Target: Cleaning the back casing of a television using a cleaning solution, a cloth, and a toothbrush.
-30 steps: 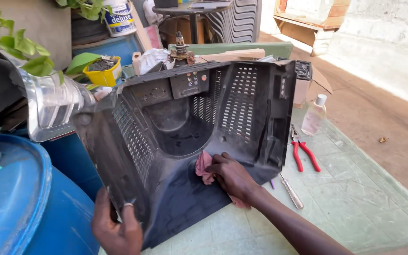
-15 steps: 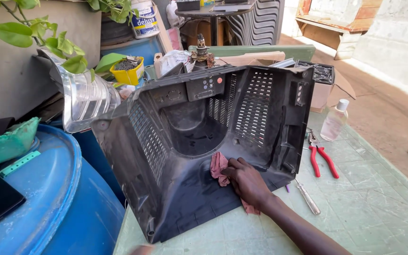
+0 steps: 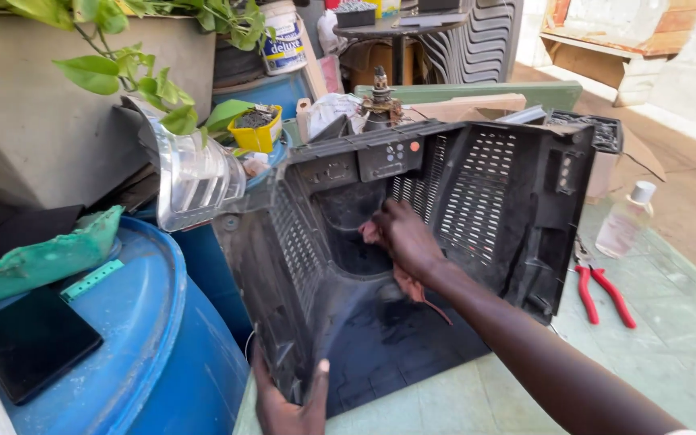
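1. The black plastic casing (image 3: pixel 412 266) stands open-side up on the green table (image 3: pixel 670 338), filling the centre of the frame
2. The right hand (image 3: pixel 404 238) reaches deep into the casing, fingers closed around a pink rag (image 3: pixel 374 234) pressed against the rounded recess at frame centre
3. The left hand (image 3: pixel 287 407), at the bottom edge of the frame, clamps the casing's near corner, thumb over the rim
4. Judgement: the wiping goes best with the left-hand brace kept firm so the shell cannot rock; short strokes, the rag folded to a clean face, and care at the vent slots where cloth may snag
5. Red-handled pliers (image 3: pixel 602 294) and a clear bottle (image 3: pixel 626 219) lie at right, well apart
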